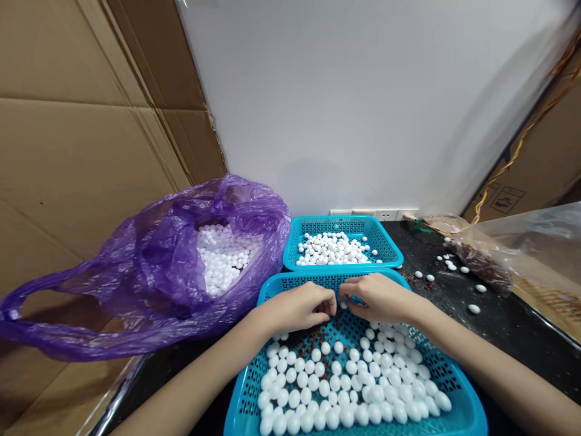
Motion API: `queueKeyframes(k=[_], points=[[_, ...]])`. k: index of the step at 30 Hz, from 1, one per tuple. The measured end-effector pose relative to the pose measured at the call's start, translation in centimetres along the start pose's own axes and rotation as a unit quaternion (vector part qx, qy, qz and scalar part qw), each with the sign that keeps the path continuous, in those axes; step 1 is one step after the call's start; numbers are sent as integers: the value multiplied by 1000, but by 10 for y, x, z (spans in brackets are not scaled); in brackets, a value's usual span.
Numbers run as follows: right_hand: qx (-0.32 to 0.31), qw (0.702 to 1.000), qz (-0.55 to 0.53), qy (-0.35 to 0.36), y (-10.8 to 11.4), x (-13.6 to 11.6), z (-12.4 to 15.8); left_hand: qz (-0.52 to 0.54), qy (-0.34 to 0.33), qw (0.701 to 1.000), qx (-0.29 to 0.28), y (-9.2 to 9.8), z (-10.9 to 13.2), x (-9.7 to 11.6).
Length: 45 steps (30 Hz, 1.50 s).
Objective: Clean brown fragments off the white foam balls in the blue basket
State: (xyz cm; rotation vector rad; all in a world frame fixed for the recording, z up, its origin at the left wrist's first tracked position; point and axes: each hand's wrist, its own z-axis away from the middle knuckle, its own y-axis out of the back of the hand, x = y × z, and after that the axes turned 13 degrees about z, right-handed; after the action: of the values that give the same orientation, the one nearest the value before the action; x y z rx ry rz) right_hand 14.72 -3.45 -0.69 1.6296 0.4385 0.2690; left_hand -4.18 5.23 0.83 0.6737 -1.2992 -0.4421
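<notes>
My left hand (305, 307) hangs over the far part of the front blue plastic basket (467, 393), its fingers curled together. Whatever those fingers may hold is hidden. Facing it, my right hand (376, 297) is bent in a pinch, with a small white egg-shaped ball (344, 306) showing at its fingertips. Many similar white balls (313, 382) cover the near and right parts of this basket. Reddish-brown bits (313, 340) are scattered on its bottom beneath my left hand.
Behind stands a second blue basket (394, 251) with more white balls. A purple plastic bag (149, 266) full of white balls lies at left, against cardboard (91, 151). Loose balls (474, 309) and a clear bag of brown bits (483, 266) lie on the black tabletop at right.
</notes>
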Motion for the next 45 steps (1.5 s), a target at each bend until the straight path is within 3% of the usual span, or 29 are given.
queueKeyframes(k=[14,22,26,30,38,45], points=[[-27,999,-36,17,2,-1,1,2,-6,1000,21,-1,0,-2],[95,991,-90,-31,3,0,-2,30,-93,988,121,2,-2,5],[149,971,-179,-50,5,1,-3,28,-142,969,201,1,-2,3],[151,941,-299,-49,6,4,-4,29,-205,946,249,1,-1,3],[160,855,-492,-41,4,10,-6,11,-267,929,256,1,2,6],[154,842,-516,-28,7,10,-6,3,-265,929,258,1,1,5]])
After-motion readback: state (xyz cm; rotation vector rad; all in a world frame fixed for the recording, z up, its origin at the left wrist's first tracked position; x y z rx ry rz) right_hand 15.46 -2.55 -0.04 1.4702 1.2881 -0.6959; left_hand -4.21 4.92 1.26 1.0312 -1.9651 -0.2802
